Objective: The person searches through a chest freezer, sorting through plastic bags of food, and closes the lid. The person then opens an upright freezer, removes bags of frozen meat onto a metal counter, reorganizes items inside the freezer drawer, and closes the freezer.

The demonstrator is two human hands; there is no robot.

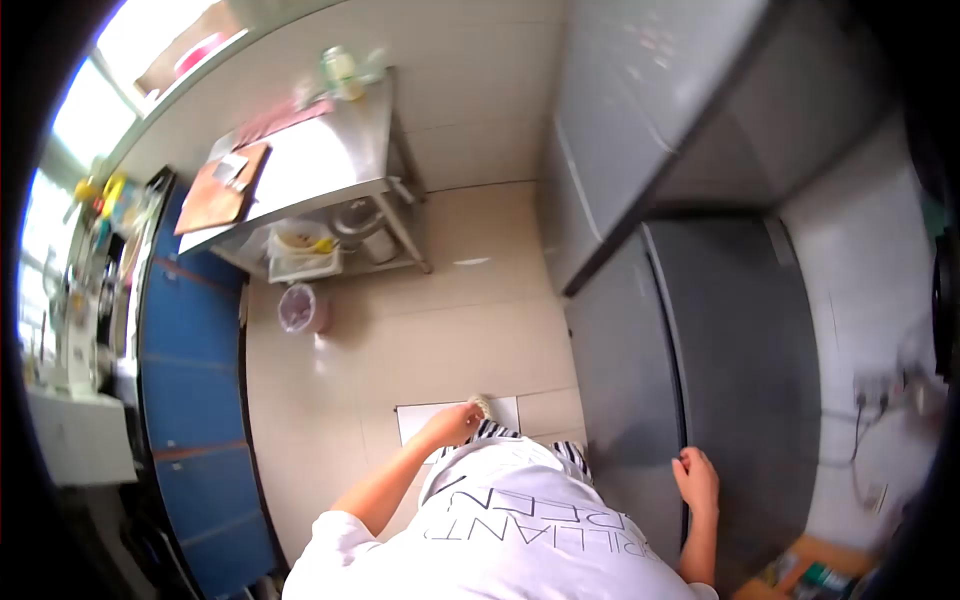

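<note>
Beige floor tiles (400, 345) lie between blue cabinets (190, 315) on the left and a large gray unit (740, 330) on the right, with a steel table (375, 130) and 1 pink bin (303, 310) farther off. The right hand (697, 480), fingers loosely bent and holding nothing visible, is at the gray unit's long dark seam, contact unclear; the left hand (460, 423) is partly curled beside a small pale item (482, 405), its grip impossible to tell.
</note>
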